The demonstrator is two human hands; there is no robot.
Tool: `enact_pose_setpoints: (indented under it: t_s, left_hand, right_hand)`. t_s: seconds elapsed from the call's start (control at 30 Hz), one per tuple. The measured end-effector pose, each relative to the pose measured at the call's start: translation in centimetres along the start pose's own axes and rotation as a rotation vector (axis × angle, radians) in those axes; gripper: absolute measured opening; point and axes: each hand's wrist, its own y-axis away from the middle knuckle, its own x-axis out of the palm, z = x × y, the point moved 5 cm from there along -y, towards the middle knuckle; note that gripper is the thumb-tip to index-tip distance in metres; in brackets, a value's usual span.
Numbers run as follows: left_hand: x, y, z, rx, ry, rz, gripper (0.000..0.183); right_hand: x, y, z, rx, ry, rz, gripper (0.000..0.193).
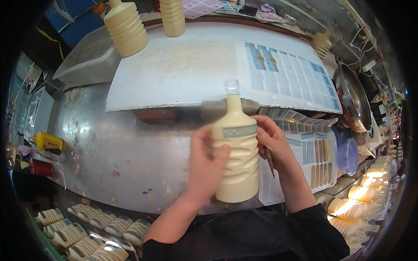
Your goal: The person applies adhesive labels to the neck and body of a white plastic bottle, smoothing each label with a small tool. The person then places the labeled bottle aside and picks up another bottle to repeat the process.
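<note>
Far out to the left of the fingers, at the table's (109, 143) edge, a yellow container (48, 140) lies beside a red spool (41, 167), and below them a row of cream ribbed bottles (93, 226) lies packed side by side, well apart from both hands. The left hand (207, 167) is wrapped around the left flank of the cream bottle (237, 156), its thumb laid across the front ribs and the other fingers curled behind, closed firmly on it. The bottle stands upright between the two hands, just above the table's near edge: a squat cream body with deep diagonal ribs swept across its lower half, smooth sloping shoulders, a narrow neck and a clear threaded mouth with no cap. A pale blue-green label band (239, 131) runs around it just below the shoulders, above the ribs. The right hand (272, 141) presses its fingers against the bottle's right side at the level of the band, closed against the surface, and a thin dark stick-like tool (269, 161) hangs down from that hand. Beyond the fingers a white board (183, 69) carries a sheet of small labels (287, 71), with two more cream bottles (126, 28) standing at its far left. To the right of the right hand lie more label sheets (315, 156), a metal pan (355, 102) and a lit heap of cream bottles (352, 206).
</note>
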Motion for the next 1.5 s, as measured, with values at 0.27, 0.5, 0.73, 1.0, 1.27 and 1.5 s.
enact_pose_setpoints:
  t_s: [0.27, 0.5, 0.73, 1.0, 1.27, 1.5]
  left_hand:
    - [-0.4, -0.7, -0.6, 0.066, -0.074, -0.04, 0.053]
    - [-0.6, -2.7, -0.4, -0.005, -0.208, -0.085, 0.04]
    - [-0.1, -2.6, -0.5, 0.037, -0.233, -0.092, 0.039]
    - [-0.2, -2.6, -0.4, 0.026, -0.191, -0.08, 0.038]
    - [-1.0, -2.1, 0.7, -0.065, 0.038, -0.114, 0.028]
    - [-1.1, -0.8, -0.1, -0.071, -0.022, -0.107, 0.033]
  right_hand:
    - [-0.5, -0.1, 0.0, -0.047, -0.009, 0.051, 0.037]
    - [0.7, -0.8, 1.5, -0.133, 0.281, -0.069, 0.03]
    - [0.6, -1.0, 1.5, -0.191, 0.395, -0.135, 0.032]
    - [0.8, -1.0, 1.7, -0.191, 0.43, -0.106, 0.031]
    - [0.4, -0.6, 1.6, -0.055, 0.198, -0.081, 0.027]
    - [-1.3, 0.4, -0.3, -0.014, 0.159, -0.077, 0.036]
